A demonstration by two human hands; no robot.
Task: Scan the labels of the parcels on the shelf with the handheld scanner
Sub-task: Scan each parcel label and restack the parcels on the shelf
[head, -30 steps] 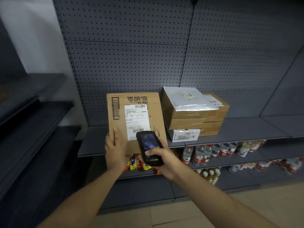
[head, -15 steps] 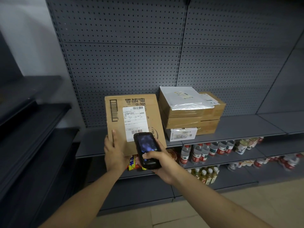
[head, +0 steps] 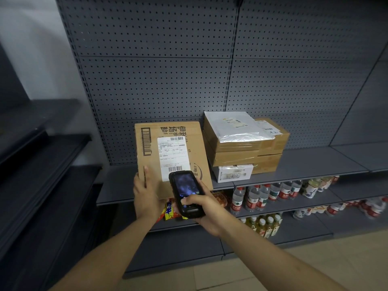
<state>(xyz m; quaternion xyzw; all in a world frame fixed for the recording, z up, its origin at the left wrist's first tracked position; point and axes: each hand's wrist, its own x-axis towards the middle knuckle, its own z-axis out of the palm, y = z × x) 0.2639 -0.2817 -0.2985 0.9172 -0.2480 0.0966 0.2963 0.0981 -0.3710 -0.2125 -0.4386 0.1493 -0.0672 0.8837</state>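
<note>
My left hand [head: 147, 194] grips the lower left corner of a flat cardboard parcel [head: 195, 143], held upright in front of the grey shelf [head: 304, 162]. A white shipping label [head: 172, 156] with barcodes faces me. My right hand [head: 207, 211] holds the black handheld scanner [head: 185, 194], screen lit, its top just under the label's lower barcode. To the right on the shelf is a stack of brown boxes [head: 247, 156] with a grey plastic mailer [head: 233, 127] on top and a small white box [head: 233, 173] beneath.
Grey pegboard [head: 157, 80] backs the shelving. Lower shelves hold water bottles [head: 258, 198], yellow drink bottles [head: 262, 225], snack packets [head: 170, 211] and more bottles at the right [head: 373, 208]. Dark shelving [head: 42, 164] stands to the left. Tiled floor [head: 315, 259] lies below.
The scanner has stayed just under the label's lower barcode. The view has shifted slightly; both hands keep their grips on the parcel and the scanner.
</note>
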